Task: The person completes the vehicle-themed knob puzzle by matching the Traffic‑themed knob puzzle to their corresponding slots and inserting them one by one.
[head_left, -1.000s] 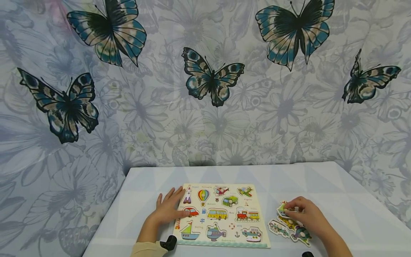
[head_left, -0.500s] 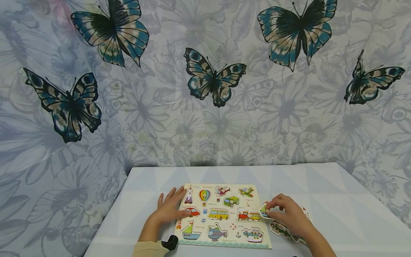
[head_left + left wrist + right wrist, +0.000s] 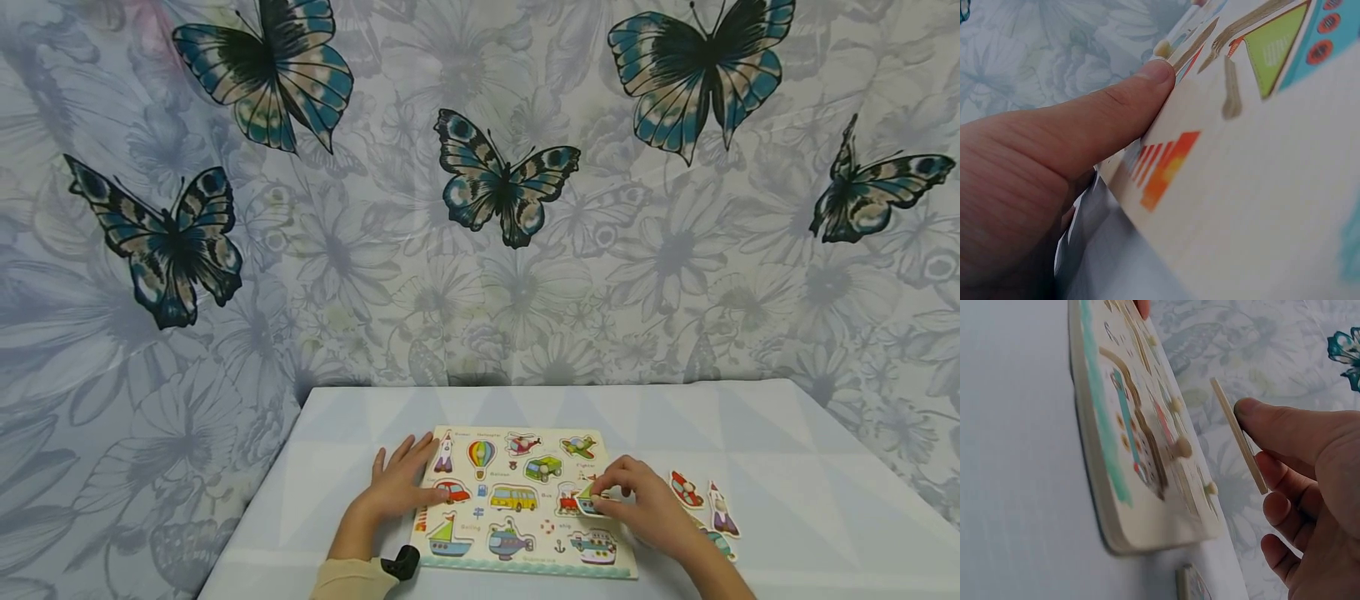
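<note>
A wooden vehicle puzzle board (image 3: 525,570) lies flat on the table. My left hand (image 3: 395,492) rests at its left edge with fingers spread, the thumb (image 3: 1110,112) laid over the rim beside the red car picture (image 3: 453,491). Between thumb and fingers, my right hand (image 3: 647,507) pinches a sailboat puzzle piece (image 3: 587,505) by its back; the right wrist view shows the piece edge-on, apart from the board. In the head view it overlaps the train (image 3: 568,502). A sailboat picture (image 3: 448,546) also shows at the board's lower left.
Loose pieces lie right of the board: a red one (image 3: 686,490), a rocket piece (image 3: 723,510) and a greenish one (image 3: 722,543), partly behind my right forearm. Small round knobs (image 3: 1180,448) stand up from the board. A butterfly-patterned cloth (image 3: 495,333) hangs behind the table (image 3: 375,410).
My right hand has lifted the sailboat piece from the loose pile and carried it left over the board's right side, uncovering other pieces. The left hand has stayed at the board's edge.
</note>
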### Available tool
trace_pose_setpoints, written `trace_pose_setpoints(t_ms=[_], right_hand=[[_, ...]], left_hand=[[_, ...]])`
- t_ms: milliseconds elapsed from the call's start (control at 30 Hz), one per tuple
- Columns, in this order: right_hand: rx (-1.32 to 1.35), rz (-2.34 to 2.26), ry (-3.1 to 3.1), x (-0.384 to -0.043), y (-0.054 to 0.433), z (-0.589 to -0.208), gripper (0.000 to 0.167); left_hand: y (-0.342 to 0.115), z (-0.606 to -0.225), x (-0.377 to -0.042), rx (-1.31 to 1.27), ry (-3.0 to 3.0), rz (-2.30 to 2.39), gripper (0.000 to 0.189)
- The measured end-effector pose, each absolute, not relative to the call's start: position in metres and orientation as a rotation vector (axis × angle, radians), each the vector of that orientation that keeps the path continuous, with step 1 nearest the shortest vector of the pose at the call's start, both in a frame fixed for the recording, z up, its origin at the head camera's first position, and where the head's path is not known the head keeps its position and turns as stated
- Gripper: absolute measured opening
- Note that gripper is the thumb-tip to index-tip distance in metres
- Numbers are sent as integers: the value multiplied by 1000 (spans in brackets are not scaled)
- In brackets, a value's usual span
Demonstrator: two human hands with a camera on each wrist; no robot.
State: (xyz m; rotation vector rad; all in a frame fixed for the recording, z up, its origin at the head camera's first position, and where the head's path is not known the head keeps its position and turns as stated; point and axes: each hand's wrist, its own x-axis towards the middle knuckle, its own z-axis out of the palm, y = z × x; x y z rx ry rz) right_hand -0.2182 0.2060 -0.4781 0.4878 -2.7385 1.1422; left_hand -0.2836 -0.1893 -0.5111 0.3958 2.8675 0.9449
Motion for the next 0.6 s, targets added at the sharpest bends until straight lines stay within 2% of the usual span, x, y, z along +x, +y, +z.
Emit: trace_pose_setpoints(t_ms=[233,600], right_hand=[[611,1239,-2711,-223,181,-480,4],[750,1217,-2711,-226,129,-477,7]], left_hand=[[-190,-509,-283,375,2867,927,95],[-190,-510,-285,405,2864,947,94]])
